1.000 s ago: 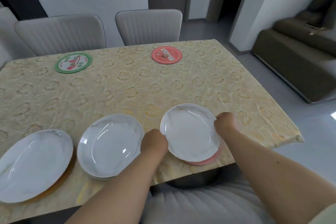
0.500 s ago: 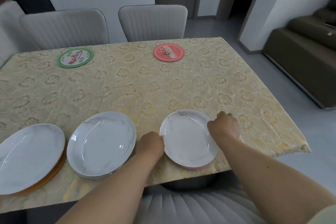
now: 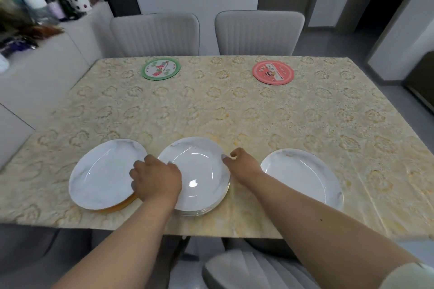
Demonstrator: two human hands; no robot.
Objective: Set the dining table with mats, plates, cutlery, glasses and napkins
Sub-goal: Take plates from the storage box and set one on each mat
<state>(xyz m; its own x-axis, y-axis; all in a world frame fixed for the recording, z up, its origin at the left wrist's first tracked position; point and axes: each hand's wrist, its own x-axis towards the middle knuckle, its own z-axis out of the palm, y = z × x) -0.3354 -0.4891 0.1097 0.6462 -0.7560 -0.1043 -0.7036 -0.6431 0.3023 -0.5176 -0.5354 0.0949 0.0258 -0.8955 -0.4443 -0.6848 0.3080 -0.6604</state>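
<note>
Both hands on the plate stack (image 3: 199, 171) at the near edge of the surface (image 3: 234, 112); left hand (image 3: 156, 178) curls over its left rim, right hand (image 3: 239, 163) pinches the right rim; two grey chairs (image 3: 206, 33) sit across.

Both bare forearms reach forward, palms down
Left hand (image 3: 156, 178) has curled fingers; right hand (image 3: 239, 164) pinches with thumb and fingertips.

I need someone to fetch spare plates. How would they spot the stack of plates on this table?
Look along the near edge of the yellow tablecloth, where three white plates sit in a row. The stack of plates is the middle one, between both hands; unlike the single plates beside it, several rims show layered beneath it.
</note>
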